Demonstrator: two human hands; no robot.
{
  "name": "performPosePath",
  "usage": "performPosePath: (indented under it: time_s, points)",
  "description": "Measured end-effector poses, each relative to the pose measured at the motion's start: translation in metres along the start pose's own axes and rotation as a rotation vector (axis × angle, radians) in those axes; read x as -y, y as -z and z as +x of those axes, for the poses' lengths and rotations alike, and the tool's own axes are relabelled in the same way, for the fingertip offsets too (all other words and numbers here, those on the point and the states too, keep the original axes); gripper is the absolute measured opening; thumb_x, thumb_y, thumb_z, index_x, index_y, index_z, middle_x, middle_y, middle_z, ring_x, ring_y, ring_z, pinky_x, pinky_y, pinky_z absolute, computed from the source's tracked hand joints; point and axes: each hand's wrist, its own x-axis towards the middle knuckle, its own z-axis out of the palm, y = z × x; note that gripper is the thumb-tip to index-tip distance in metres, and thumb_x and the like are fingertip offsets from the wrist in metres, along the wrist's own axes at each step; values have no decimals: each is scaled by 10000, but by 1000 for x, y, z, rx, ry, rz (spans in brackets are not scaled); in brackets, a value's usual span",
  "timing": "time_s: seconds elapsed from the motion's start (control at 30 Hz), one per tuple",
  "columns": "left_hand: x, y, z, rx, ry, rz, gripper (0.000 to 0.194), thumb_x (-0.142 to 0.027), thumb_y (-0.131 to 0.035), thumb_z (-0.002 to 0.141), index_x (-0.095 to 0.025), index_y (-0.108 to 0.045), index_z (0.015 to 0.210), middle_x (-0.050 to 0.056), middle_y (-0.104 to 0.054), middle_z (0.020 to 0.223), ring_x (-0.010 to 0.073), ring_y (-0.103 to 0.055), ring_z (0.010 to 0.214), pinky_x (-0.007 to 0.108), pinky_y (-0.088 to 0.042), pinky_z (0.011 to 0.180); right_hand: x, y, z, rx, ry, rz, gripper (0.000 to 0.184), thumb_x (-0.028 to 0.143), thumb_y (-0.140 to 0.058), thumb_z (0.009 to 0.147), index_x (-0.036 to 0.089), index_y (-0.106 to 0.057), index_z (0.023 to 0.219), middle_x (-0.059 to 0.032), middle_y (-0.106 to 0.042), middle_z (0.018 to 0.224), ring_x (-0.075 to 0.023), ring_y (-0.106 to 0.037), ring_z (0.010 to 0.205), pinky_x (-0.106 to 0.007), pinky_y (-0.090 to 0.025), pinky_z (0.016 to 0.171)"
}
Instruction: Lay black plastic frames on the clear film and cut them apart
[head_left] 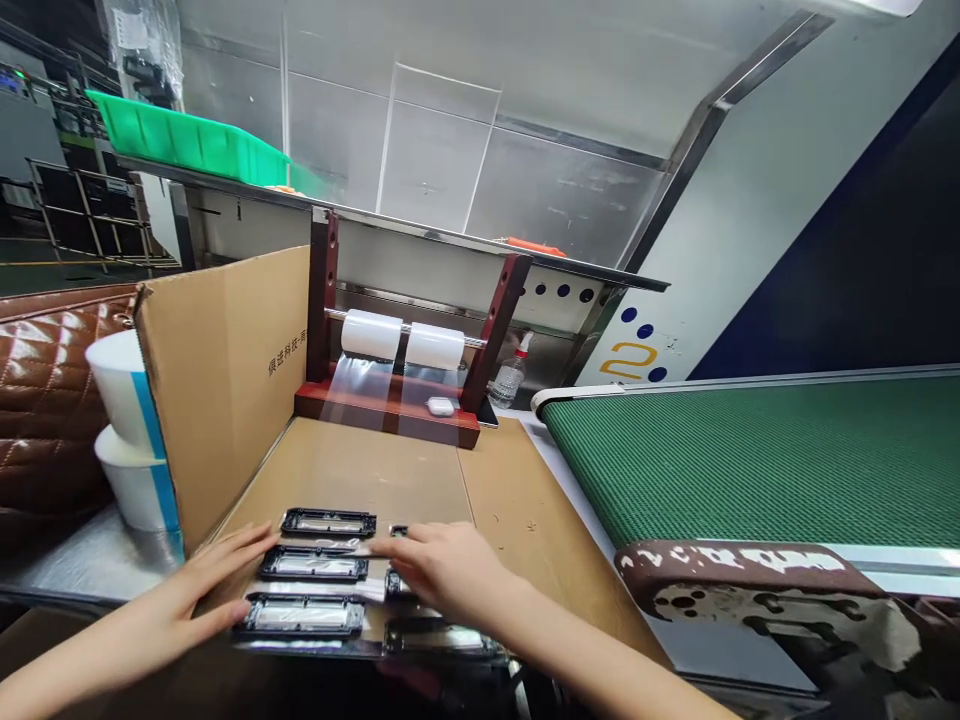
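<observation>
Several black rectangular plastic frames lie in two columns at the bench's front edge, among them a top left frame, a middle left frame and a bottom left frame. Clear shiny film shows inside and around them. My left hand is open at the left ends of this column, fingers stretched out and thumb by the bottom frame. Over the right column, my right hand has its fingers together, their tips at the middle left frame's right end. Something thin may be between them; it is too small to name. This hand partly covers the right-hand frames.
Two film rolls hang on a dark red wooden stand at the back. A cardboard panel stands left, beside large white rolls. A green conveyor belt runs along the right. A spray bottle stands behind.
</observation>
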Motion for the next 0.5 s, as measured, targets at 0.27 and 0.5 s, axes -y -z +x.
performPosePath:
  time_s: [0.27,0.5]
  points:
    - [10,-10,-5,34,4,13,563,-499,-491,901,-421,-292,1422,-30,-298,1529,255,-285,1388,455,-266,1089,52,-35,54,-26,164,55,324,300,-511,922,325,-553,1242,7,-715,831,-172,-671,692,-233,-475,544]
    - [9,-8,-6,83,34,-3,577,-529,-470,901,-409,-280,1432,-25,-256,1549,256,-224,1411,464,-219,1108,47,-38,58,-36,235,56,326,296,-469,950,336,-553,1262,18,-715,851,-158,-666,703,-221,-462,525]
